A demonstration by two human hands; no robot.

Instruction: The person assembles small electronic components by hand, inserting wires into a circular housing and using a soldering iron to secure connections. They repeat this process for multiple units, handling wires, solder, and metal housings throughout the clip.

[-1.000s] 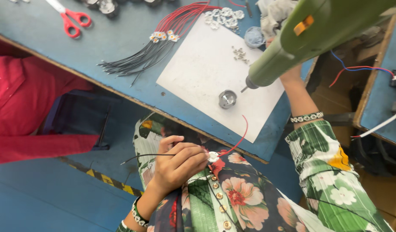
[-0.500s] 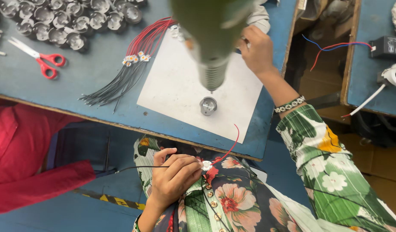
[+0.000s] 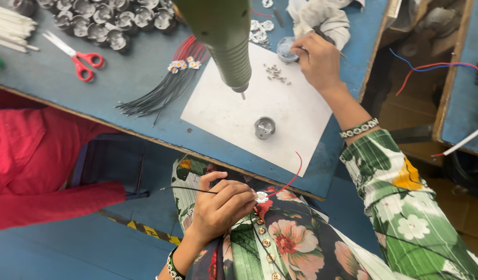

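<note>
Below the table edge, the left hand [image 3: 218,207] is pinching a small white part [image 3: 261,197] with 2 wires, while the right hand [image 3: 317,57], fingers pressed together, is reaching far ahead to the screws [image 3: 276,73].

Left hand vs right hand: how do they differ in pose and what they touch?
The left hand sits low over the lap, pinching a small white part with black and red wires. The right hand reaches up across the blue table, fingers at a small clear dish. Both are bare and wear beaded bracelets.
</note>
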